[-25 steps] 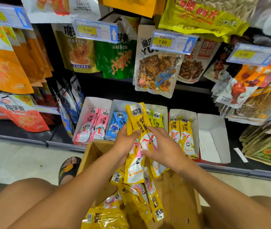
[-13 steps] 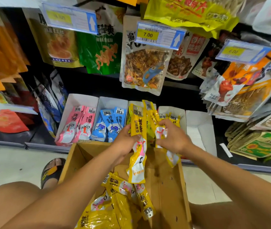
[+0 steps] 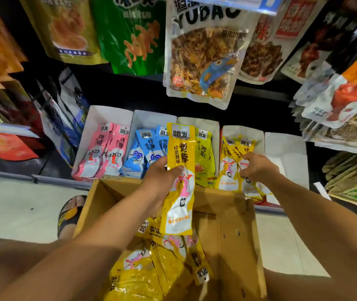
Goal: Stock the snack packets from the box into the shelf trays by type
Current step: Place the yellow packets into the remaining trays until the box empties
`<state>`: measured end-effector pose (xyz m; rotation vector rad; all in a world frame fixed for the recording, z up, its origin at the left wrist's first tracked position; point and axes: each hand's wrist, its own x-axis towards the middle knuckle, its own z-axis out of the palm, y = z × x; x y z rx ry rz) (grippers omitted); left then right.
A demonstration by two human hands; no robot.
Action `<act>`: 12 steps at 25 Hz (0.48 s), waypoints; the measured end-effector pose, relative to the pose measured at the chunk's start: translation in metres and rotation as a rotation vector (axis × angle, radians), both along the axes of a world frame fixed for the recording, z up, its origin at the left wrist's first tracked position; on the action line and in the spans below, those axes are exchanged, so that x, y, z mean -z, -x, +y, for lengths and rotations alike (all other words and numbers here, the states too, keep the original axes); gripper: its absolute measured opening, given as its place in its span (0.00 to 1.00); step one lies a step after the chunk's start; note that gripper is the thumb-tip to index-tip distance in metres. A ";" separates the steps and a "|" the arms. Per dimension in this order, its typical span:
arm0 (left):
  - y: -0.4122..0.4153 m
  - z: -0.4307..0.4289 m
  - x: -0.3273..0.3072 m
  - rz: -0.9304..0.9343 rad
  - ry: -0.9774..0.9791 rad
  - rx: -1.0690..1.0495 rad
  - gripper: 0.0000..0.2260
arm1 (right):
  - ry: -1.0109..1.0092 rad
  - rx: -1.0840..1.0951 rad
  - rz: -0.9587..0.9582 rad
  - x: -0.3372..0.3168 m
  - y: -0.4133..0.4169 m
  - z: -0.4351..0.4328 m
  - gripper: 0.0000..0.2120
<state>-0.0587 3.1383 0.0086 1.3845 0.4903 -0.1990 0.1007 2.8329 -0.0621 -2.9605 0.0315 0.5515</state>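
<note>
1. Left hand [image 3: 162,177], centre of frame: clenched round one yellow packet [image 3: 181,153]. The thumb lies across the packet's front just below its middle, and the other fingers are hidden behind it.
2. Yellow packet: upright, label end up, in front of the shelf trays. Its lower half hangs over the open cardboard box [image 3: 234,235].
3. Right hand [image 3: 258,168], right of centre: fingers curled down over a yellow bundle [image 3: 232,161], thumb on its upper side, pinching it.
4. Yellow bundle: several matching packets leaning in the fourth tray [image 3: 245,130], lower ends at the tray's front lip.
5. Cardboard box, lower centre: flaps open, with loose yellow packets [image 3: 151,268] heaped in its left half.
6. First tray [image 3: 108,114]: pink packets [image 3: 105,153], standing.
7. Second tray [image 3: 151,118]: blue packets [image 3: 145,153], standing, partly behind the left hand.
8. Third tray [image 3: 203,123]: lime-yellow packets [image 3: 203,153], just right of the yellow packet.
9. Fifth tray [image 3: 286,148]: white, just beside the right hand.
10. Upper frame: a clear YUDAO pouch [image 3: 203,57] and a green pouch [image 3: 134,33] hang above the trays.
11. Lower left: a sandalled foot [image 3: 71,213] on the pale floor beside the box.
</note>
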 end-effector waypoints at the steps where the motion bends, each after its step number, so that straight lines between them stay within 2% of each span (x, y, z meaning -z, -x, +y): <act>1: -0.002 0.001 0.003 0.013 -0.002 -0.001 0.07 | -0.009 -0.017 -0.007 0.008 -0.003 0.000 0.35; 7: -0.005 0.002 0.005 0.036 -0.014 -0.012 0.07 | -0.070 -0.111 0.029 0.038 -0.004 -0.012 0.33; 12: 0.000 0.003 -0.004 0.063 -0.013 -0.010 0.07 | -0.012 -0.288 -0.008 -0.002 0.015 0.005 0.32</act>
